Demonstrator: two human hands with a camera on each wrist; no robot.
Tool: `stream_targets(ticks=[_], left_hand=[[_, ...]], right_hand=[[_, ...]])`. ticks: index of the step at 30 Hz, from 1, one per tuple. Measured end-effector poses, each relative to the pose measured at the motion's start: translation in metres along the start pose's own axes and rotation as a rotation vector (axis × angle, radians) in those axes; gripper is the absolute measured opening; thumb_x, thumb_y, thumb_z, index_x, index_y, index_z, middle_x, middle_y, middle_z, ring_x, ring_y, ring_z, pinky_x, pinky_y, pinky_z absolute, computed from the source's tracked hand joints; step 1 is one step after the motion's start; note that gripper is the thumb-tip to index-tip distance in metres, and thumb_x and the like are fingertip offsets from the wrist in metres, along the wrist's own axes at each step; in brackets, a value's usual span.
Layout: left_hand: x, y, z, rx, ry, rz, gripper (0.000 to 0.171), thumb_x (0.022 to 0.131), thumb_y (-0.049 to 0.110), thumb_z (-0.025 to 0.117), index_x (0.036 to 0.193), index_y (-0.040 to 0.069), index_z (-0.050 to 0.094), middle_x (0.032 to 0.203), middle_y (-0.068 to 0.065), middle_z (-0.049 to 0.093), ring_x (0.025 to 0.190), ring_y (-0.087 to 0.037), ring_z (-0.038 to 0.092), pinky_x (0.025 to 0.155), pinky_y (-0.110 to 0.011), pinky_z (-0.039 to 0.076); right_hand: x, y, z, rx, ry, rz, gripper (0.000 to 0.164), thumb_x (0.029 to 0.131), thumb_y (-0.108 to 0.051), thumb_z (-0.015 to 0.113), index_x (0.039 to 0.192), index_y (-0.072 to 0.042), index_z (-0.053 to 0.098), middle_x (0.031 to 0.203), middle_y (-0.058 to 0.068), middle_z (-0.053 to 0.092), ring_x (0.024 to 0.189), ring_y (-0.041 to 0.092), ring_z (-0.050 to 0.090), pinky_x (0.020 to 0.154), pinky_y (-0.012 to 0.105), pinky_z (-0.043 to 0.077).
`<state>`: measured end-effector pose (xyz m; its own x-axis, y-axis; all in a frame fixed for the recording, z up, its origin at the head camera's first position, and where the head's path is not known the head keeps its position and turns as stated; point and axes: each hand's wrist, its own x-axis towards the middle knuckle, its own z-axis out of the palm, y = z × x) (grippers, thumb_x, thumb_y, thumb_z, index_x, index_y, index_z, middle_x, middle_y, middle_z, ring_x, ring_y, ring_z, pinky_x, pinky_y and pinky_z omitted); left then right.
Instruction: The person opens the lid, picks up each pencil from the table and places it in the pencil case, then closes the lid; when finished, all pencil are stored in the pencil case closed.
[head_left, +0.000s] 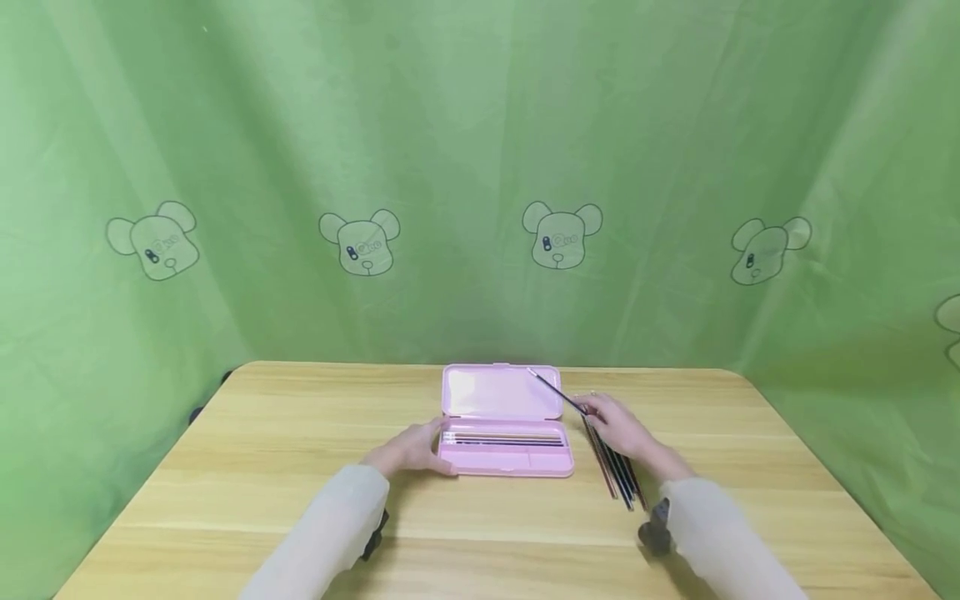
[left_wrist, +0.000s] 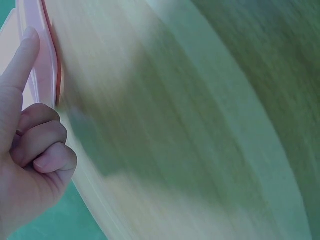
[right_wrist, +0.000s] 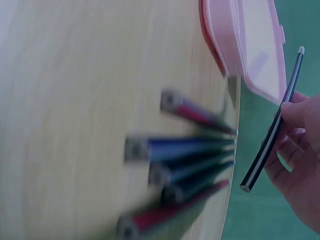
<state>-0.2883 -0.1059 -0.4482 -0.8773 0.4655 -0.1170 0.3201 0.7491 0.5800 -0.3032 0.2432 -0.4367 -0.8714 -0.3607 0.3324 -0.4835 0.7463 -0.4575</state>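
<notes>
A pink pencil case lies unfolded on the table, its lid tipped back. Inside its rear compartment, several pencils lie side by side. My left hand grips the case's left end, thumb at the front corner and fingers at the back; the left wrist view shows one finger straight along the case, others curled. My right hand pinches a dark striped pencil, raised and slanted, its pale tip overlapping the lid in the head view. Below that hand, several dark and red pencils lie loosely fanned.
The wooden table has rounded far corners. Behind it and on both sides hangs a green curtain with bear-head drawings. A dark device is at the right wrist.
</notes>
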Motion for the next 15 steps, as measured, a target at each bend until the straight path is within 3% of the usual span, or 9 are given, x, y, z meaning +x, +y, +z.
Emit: stream_targets(ticks=[4,11,15], left_hand=[[0.0,0.0,-0.001,0.001,0.001,-0.003,0.094,0.069,0.035,0.078,0.141,0.001,0.028,0.136,-0.025,0.041,0.125,-0.039,0.039,0.106,-0.048,0.03],[-0.001,0.0,-0.001,0.005,0.009,-0.006,0.093,0.068,0.033,0.078,0.14,0.001,0.029,0.134,-0.027,0.042,0.124,-0.039,0.04,0.106,-0.048,0.031],[-0.002,0.002,-0.002,0.017,0.005,0.003,0.092,0.068,0.033,0.079,0.14,0.001,0.03,0.132,-0.027,0.044,0.122,-0.039,0.042,0.105,-0.048,0.032]], right_hand=[[0.008,-0.008,0.01,-0.032,-0.025,-0.073,0.03,0.081,0.005,0.057,0.11,-0.001,0.062,0.082,0.006,0.058,0.076,0.019,0.052,0.073,0.04,0.046],[0.017,-0.028,0.026,-0.143,-0.131,-0.224,0.028,0.079,0.004,0.06,0.106,-0.004,0.065,0.085,0.003,0.057,0.078,0.017,0.053,0.072,0.035,0.049],[0.022,-0.041,0.034,-0.188,-0.187,-0.253,0.028,0.082,0.004,0.058,0.106,-0.006,0.066,0.079,-0.001,0.053,0.074,0.012,0.051,0.071,0.031,0.05]])
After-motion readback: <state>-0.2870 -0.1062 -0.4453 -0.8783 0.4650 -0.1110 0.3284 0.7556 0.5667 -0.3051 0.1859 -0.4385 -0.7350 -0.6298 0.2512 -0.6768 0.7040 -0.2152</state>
